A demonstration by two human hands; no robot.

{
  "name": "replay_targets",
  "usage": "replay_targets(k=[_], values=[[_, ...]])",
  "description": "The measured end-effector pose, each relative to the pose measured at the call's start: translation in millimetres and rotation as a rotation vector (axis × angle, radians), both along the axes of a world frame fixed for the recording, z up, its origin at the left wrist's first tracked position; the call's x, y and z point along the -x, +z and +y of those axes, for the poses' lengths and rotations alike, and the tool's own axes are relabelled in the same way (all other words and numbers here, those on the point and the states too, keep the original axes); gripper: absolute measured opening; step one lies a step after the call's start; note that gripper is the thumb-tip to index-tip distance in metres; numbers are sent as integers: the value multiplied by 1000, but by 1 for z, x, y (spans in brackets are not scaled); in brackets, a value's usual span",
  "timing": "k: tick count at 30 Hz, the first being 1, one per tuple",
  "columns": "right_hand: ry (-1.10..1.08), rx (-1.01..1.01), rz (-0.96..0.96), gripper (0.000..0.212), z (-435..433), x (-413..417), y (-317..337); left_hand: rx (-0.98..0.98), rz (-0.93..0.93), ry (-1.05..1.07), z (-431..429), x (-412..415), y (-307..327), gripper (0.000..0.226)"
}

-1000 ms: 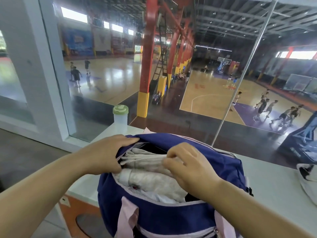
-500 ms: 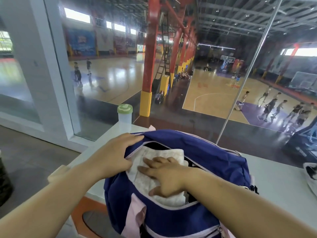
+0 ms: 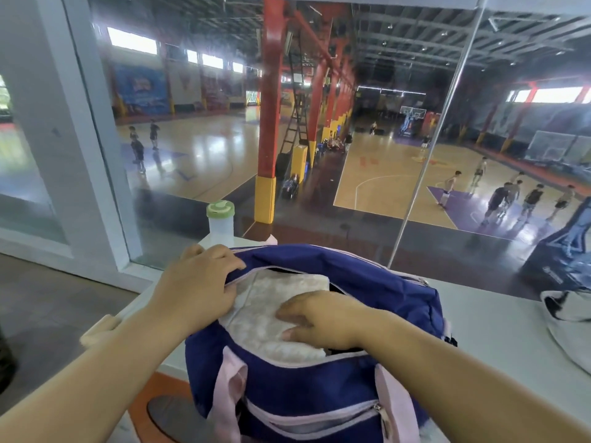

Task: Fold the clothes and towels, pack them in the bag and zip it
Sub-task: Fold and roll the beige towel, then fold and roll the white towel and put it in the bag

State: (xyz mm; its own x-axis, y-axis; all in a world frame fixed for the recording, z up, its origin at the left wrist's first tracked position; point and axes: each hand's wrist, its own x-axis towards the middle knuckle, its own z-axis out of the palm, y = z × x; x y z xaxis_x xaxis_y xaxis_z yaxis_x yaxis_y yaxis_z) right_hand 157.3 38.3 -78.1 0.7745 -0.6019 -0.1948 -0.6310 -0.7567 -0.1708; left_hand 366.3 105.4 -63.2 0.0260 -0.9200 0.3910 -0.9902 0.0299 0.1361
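While right hand [image 3: 315, 318] presses flat, fingers spread, on folded white towel [image 3: 275, 310] inside open navy duffel bag [image 3: 377, 292] on surface [image 3: 499, 330], left hand [image 3: 198, 282] grips opening edge. Push towel below zipper line, tuck corners, then zip.

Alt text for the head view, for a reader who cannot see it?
Right hand presses a folded white towel into an open navy fabric duffel bag on a white counter; left hand holds the bag's opening.

White counter [image 3: 499, 334] bears bag [image 3: 319, 378], bottle [image 3: 220, 220], cloth [image 3: 569, 327].
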Motion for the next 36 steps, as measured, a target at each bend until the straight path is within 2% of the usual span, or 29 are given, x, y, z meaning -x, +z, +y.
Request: replay_targets(k=[3, 7, 9, 17, 23, 26, 28, 30, 32, 34, 36], values=[[-54, 19, -30, 46, 9, 34, 20, 52, 19, -68, 5, 22, 15, 27], [-155, 84, -99, 42, 20, 99, 43, -27, 52, -210, -1, 71, 26, 23], [-246, 122, -73, 43, 22, 140, 48, -35, 26, -267, -7, 102, 27, 22], [-781, 13, 61, 51, 31, 328, 32, -178, -45, -524, -53, 246, 15, 18], [-1162, 65, 154, 50, 21, 450, -3, -305, -7, -666, -96, 358, -20, 25], [-1285, 105, 204, 55, 10, 490, -17, -365, 32, -706, -117, 405, -40, 23], [-1342, 116, 167, 60, -2, 507, -27, -414, 71, -706, -131, 433, -50, 21], [-1404, 96, 20, 66, -19, 519, -41, -459, 121, -700, -144, 456, -60, 19], [-1423, 54, -168, 81, -35, 527, -56, -511, 187, -694, -158, 476, -71, 16], [-1398, 29, -245, 93, -47, 533, -68, -569, 242, -700, -171, 491, -83, 11], [-1383, -23, -229, 81, -55, 531, -76, -598, 266, -721, -181, 503, -93, 18]])
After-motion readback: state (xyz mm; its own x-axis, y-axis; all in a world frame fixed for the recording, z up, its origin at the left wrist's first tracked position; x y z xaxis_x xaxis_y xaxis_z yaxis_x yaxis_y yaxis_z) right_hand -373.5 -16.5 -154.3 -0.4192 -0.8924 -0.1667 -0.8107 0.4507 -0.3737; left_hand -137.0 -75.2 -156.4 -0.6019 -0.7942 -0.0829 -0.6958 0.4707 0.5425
